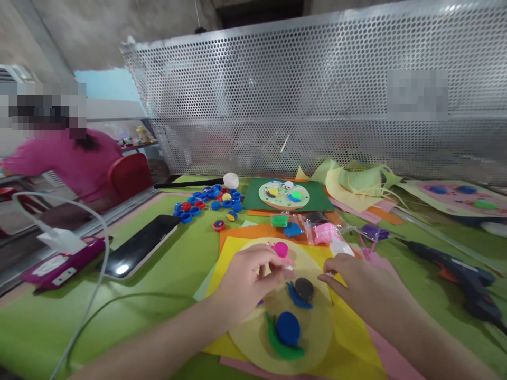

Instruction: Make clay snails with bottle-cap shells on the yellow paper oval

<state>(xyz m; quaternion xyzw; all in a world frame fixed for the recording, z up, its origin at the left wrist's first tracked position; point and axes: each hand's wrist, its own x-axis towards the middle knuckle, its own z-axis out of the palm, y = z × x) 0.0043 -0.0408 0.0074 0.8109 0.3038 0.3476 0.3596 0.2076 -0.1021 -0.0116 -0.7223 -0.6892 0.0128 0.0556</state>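
Note:
My left hand (255, 277) is above a pale yellow paper oval (253, 348), thumb and fingers pinched on a small white piece (289, 268), probably clay. My right hand (356, 277) hovers over the oval's right side, fingers curled and thumb near the index fingertip; anything between them is too small to make out. On the oval lie a green clay snail body (279, 345) with a blue cap shell (288, 328) and a blue clay body (297, 298) with a dark grey round shell (304, 288). A pink round piece (281, 249) shows beyond my left hand.
Bagged clay (327, 232) and a decorated oval on green card (253, 198) lie beyond. Bottle caps (194, 211), a phone (140, 247) and a power strip (65, 261) with a cable are left. A glue gun (455, 272) is right. Another person (71, 163) sits far left.

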